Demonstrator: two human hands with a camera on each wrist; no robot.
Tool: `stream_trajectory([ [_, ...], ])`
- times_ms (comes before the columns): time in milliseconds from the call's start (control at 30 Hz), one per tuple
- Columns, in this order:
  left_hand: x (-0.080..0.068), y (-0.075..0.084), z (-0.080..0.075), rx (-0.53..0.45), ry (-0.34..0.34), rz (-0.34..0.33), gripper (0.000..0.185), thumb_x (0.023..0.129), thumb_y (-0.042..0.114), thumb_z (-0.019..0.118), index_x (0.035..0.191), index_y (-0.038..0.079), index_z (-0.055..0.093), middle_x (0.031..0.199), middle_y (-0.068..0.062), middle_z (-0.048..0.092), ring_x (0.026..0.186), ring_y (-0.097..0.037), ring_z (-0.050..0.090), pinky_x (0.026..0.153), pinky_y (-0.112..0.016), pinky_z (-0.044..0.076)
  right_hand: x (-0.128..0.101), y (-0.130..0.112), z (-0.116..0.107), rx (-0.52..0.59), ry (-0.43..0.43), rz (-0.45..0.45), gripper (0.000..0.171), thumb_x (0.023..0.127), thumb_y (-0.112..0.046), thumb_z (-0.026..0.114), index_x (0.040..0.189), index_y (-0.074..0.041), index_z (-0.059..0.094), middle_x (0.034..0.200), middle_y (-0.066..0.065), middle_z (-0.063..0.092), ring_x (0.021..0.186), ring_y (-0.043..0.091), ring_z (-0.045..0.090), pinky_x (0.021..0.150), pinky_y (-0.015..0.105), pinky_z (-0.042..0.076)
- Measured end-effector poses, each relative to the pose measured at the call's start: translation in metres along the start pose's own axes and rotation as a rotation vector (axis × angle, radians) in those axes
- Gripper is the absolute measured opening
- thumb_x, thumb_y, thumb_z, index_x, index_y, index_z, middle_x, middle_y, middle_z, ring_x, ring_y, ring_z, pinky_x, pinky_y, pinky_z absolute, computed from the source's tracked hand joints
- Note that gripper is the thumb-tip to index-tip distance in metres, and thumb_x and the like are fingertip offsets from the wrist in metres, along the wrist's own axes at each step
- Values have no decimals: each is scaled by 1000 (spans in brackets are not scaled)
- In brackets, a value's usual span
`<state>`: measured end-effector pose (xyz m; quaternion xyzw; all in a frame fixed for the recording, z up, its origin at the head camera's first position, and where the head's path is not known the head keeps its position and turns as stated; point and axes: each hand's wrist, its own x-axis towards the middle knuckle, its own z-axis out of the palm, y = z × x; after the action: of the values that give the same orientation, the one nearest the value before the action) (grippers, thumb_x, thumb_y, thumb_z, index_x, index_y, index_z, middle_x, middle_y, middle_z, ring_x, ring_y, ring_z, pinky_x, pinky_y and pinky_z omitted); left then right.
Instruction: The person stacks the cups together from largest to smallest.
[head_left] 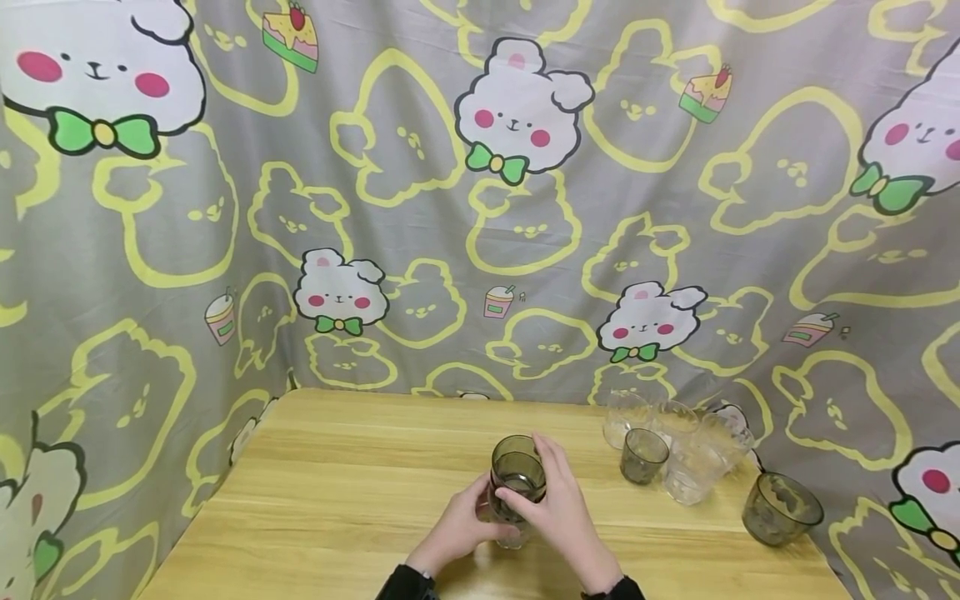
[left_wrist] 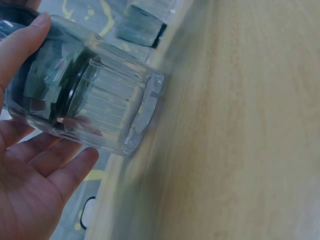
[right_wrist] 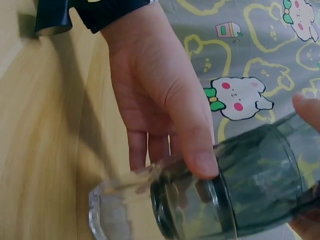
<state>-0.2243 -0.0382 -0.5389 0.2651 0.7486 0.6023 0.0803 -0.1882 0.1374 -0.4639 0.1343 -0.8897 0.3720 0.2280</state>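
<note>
A smoky grey glass [head_left: 519, 457] stands partly inside a clear glass tumbler [left_wrist: 112, 105], its lower end visible through the clear wall. My left hand [head_left: 461, 521] holds the clear tumbler low down, thumb across the near side and fingers around the back. From the upper right, my right hand [head_left: 558, 508] grips the smoky glass, thumb in front and fingers along the far right side. In the right wrist view, the left thumb [right_wrist: 202, 162] lies against the glass wall. The tumbler's thick base is close over the wooden table [head_left: 337, 483].
To the right stand several clear glasses [head_left: 692, 471] grouped together, with a small smoky glass [head_left: 643, 458] at their front left. A wider smoky glass [head_left: 780, 510] is at the table's right edge. A patterned grey curtain [head_left: 420, 233] hangs behind and along the sides.
</note>
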Motion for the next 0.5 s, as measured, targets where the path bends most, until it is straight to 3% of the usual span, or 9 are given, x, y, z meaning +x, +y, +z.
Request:
stream_trajectory([
  [133, 0, 0, 1, 7, 8, 11, 79, 79, 24, 81, 146, 26, 41, 142, -7, 55, 124, -21, 59, 104, -24, 51, -4, 4, -5, 20, -13, 40, 98, 74, -48, 81, 150, -8, 33, 148, 20, 42, 130, 42, 48, 100, 63, 48],
  [500, 0, -1, 2, 0, 19, -4, 84, 76, 31, 82, 147, 21, 40, 142, -9, 55, 126, -28, 57, 107, -32, 50, -12, 25, -32, 9, 55, 37, 95, 75, -36, 83, 150, -9, 33, 142, 15, 48, 123, 37, 54, 102, 56, 50],
])
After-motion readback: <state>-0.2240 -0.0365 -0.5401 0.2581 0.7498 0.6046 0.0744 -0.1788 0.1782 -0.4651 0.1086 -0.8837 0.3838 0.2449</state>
